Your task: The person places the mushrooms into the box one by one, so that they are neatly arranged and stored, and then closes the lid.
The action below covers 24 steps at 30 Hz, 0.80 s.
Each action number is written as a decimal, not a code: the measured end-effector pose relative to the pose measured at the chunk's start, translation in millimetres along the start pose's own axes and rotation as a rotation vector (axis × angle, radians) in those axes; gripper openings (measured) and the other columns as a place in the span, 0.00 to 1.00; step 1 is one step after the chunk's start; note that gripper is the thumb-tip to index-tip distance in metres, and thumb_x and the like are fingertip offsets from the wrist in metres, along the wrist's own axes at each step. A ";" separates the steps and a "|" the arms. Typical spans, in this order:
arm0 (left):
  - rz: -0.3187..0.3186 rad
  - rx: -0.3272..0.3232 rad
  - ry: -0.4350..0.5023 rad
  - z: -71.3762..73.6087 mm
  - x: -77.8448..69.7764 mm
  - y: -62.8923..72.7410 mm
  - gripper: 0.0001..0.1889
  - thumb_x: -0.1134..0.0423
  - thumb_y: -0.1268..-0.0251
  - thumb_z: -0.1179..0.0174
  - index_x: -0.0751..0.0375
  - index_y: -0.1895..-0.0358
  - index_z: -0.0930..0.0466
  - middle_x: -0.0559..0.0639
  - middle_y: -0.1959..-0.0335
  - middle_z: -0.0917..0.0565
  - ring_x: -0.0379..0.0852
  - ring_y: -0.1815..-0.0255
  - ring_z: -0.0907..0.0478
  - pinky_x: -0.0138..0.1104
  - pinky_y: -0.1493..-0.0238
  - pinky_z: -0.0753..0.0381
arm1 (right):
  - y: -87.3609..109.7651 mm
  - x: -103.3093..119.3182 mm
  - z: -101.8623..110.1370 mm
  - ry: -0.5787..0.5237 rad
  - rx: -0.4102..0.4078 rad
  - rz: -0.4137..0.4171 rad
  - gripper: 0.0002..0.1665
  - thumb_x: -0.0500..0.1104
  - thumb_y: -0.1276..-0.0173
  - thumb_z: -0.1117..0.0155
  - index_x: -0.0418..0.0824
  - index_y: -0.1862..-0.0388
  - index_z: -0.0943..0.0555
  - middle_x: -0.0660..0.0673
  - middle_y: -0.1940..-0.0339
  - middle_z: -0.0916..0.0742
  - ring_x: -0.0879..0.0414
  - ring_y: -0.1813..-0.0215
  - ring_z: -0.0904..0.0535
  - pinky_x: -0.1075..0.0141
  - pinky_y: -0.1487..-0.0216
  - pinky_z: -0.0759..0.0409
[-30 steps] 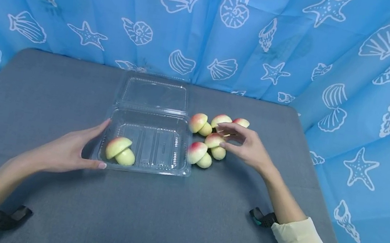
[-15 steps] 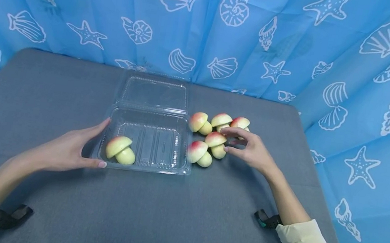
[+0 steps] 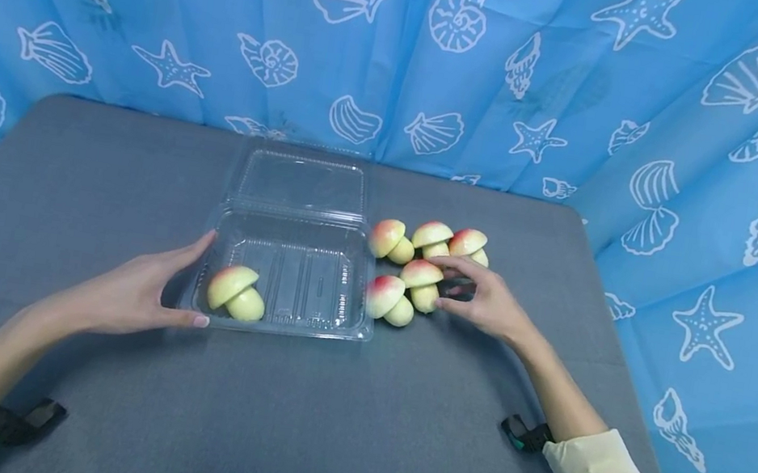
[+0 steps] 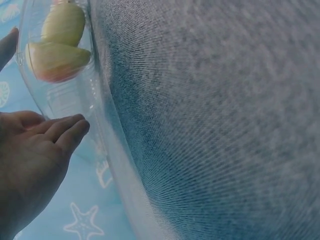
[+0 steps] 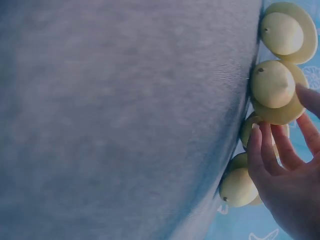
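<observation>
Pointing lengthwise away, mushroom (image 3: 423, 282), cap (image 3: 421, 273) farther, stem (image 3: 424, 299) nearer, right hand (image 3: 485, 300) alongside

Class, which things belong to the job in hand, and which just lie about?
Likely the job:
left hand
right hand
clear container
mushroom-shaped piece inside it
five more pieces beside it

Likely surroundings:
grey table
shell-patterned curtain
black wrist devices

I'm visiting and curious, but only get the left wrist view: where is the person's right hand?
Observer: The right hand has its fingertips at a pale-green, red-tinged, mushroom-shaped piece.
Visitor: Any more such pieces outside the clear plastic box?
Observer: Counting that one, five lie outside.
Visitor: And how does its transparent rectangular lid lie?
Observer: Folded open, on the side away from the person.
</observation>
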<state>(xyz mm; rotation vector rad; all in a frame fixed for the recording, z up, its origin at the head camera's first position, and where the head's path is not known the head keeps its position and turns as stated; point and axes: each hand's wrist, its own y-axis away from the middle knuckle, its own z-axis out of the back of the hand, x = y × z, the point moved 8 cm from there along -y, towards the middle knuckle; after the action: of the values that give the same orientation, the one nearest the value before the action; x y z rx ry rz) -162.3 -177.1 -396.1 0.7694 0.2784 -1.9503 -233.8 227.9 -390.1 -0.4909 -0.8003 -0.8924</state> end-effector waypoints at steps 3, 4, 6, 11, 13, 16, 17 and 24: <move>0.000 -0.002 0.003 0.0 0.5 0.1 0.61 0.38 0.44 0.31 0.62 0.19 0.63 0.69 0.22 0.51 0.72 0.25 0.48 0.64 0.31 0.43 | 0.7 -1.0 -3.0 0.013 0.018 -0.010 0.39 0.34 0.40 0.25 0.42 0.30 0.27 0.41 0.38 0.20 0.43 0.41 0.22 0.47 0.45 0.19; -0.002 -0.004 0.002 0.0 0.5 0.1 0.61 0.38 0.44 0.31 0.62 0.19 0.63 0.69 0.22 0.51 0.72 0.25 0.48 0.64 0.31 0.43 | 0.9 -0.9 -3.9 0.017 0.023 -0.013 0.40 0.34 0.41 0.25 0.42 0.29 0.28 0.41 0.37 0.21 0.44 0.41 0.22 0.47 0.46 0.18; -0.004 -0.005 0.001 0.1 0.3 0.2 0.61 0.37 0.44 0.31 0.62 0.19 0.63 0.69 0.22 0.51 0.72 0.26 0.48 0.65 0.31 0.43 | 1.0 -1.5 -6.2 0.032 0.029 -0.020 0.43 0.35 0.41 0.24 0.42 0.28 0.30 0.41 0.36 0.22 0.44 0.42 0.22 0.48 0.46 0.18; 0.010 0.000 0.004 -1.4 1.2 -0.1 0.61 0.37 0.44 0.31 0.63 0.20 0.63 0.67 0.21 0.52 0.70 0.25 0.48 0.63 0.30 0.44 | 0.3 -3.9 -12.0 0.065 0.034 -0.039 0.47 0.37 0.42 0.22 0.42 0.25 0.34 0.41 0.32 0.25 0.45 0.44 0.20 0.52 0.49 0.16; 0.007 0.002 0.008 -1.6 1.2 -0.1 0.61 0.38 0.44 0.31 0.63 0.20 0.63 0.68 0.21 0.52 0.71 0.25 0.48 0.63 0.30 0.44 | -0.3 -4.2 -13.0 0.069 0.029 -0.046 0.49 0.37 0.44 0.21 0.42 0.25 0.35 0.40 0.32 0.25 0.45 0.45 0.20 0.52 0.50 0.16; 0.002 0.003 0.011 -1.3 0.9 0.0 0.61 0.37 0.44 0.32 0.63 0.20 0.63 0.68 0.21 0.52 0.71 0.25 0.48 0.64 0.30 0.43 | -1.0 -3.9 -14.1 0.068 0.023 -0.052 0.50 0.36 0.45 0.21 0.41 0.25 0.35 0.38 0.32 0.26 0.44 0.46 0.19 0.53 0.51 0.15; 0.002 0.004 0.011 -1.4 1.1 -0.2 0.61 0.37 0.44 0.32 0.63 0.20 0.63 0.68 0.21 0.52 0.71 0.25 0.48 0.64 0.30 0.44 | -1.4 -3.6 -14.7 0.062 0.022 -0.052 0.50 0.36 0.44 0.21 0.41 0.25 0.35 0.38 0.32 0.26 0.44 0.47 0.19 0.54 0.52 0.15; 0.006 0.005 0.012 -0.9 1.9 0.4 0.62 0.37 0.44 0.31 0.62 0.19 0.64 0.69 0.21 0.52 0.72 0.25 0.48 0.64 0.30 0.44 | -1.3 -4.6 -16.0 0.010 0.007 -0.063 0.46 0.33 0.42 0.24 0.40 0.26 0.35 0.39 0.32 0.24 0.45 0.50 0.17 0.56 0.54 0.14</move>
<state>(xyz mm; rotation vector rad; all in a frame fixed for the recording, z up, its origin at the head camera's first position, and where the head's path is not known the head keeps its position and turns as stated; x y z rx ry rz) -162.2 -178.2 -397.9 0.7852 0.2784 -1.9423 -230.1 218.6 -403.5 -0.4568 -0.8127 -0.9495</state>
